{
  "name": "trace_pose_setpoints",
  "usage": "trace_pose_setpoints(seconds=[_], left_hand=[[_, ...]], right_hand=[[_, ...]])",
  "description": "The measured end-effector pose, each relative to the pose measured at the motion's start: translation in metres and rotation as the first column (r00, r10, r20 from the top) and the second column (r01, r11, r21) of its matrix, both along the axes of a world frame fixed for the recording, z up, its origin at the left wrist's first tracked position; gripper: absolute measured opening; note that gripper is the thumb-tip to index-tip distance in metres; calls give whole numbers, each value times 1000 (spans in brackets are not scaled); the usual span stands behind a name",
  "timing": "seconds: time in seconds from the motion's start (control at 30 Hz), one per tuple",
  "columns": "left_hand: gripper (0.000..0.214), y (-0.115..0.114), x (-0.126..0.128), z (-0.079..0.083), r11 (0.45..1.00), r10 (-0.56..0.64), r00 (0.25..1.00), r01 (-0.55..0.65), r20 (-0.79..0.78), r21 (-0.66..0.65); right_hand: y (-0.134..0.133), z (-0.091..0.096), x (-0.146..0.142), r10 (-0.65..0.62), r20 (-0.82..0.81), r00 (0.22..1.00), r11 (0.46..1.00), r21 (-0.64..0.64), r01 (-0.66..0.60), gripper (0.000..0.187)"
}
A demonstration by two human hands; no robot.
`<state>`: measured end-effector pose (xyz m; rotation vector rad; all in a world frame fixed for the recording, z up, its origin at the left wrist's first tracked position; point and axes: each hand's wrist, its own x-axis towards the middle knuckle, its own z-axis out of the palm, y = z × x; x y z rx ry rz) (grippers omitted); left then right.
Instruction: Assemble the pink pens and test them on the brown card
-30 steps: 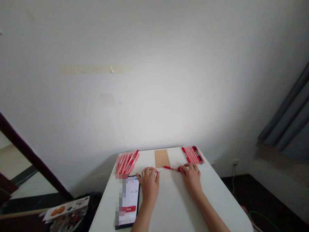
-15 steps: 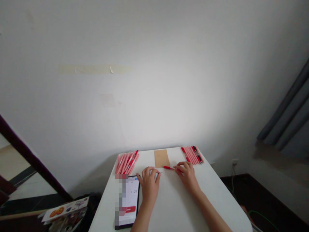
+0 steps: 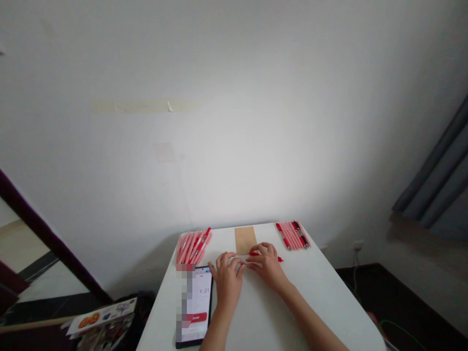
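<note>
My left hand [image 3: 227,274] rests on the white table [image 3: 314,287] with its fingers pinched round a thin pale pen part near its fingertips. My right hand [image 3: 266,265] lies just to the right, fingers closed on a red pen [image 3: 278,259] whose ends stick out on both sides of the hand. The two hands' fingertips almost meet at the table's middle. A pile of pink and red pens [image 3: 193,245] lies at the back left, and a row of pink, red and black pens [image 3: 293,235] at the back right.
A brown card [image 3: 245,239] lies at the table's back edge between the pen piles. A phone [image 3: 195,305] with a lit screen lies by my left forearm. A printed box [image 3: 102,317] sits low on the left. Grey curtains [image 3: 435,180] hang at the right.
My right hand has slid left with the red pen, from beside the right pen row to meet my left hand. My left hand has stayed in place.
</note>
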<state>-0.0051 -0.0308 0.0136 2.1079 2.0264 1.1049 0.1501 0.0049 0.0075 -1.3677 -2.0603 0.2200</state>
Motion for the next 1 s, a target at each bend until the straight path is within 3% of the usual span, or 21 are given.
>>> trace_pose_setpoints(seconds=[0.2, 0.63, 1.0], left_hand=[[12, 1, 0, -1, 1000, 13, 1000, -13, -10, 12], [17, 3, -2, -7, 1000, 18, 998, -19, 62, 17], [25, 3, 2, -1, 994, 98, 994, -95, -54, 52]], right_hand=[[-2, -3, -1, -9, -4, 1000, 1000, 8, 9, 10], [-4, -7, 1, -153, 0, 988, 983, 106, 152, 15], [-7, -3, 0, -169, -18, 985, 981, 90, 170, 14]])
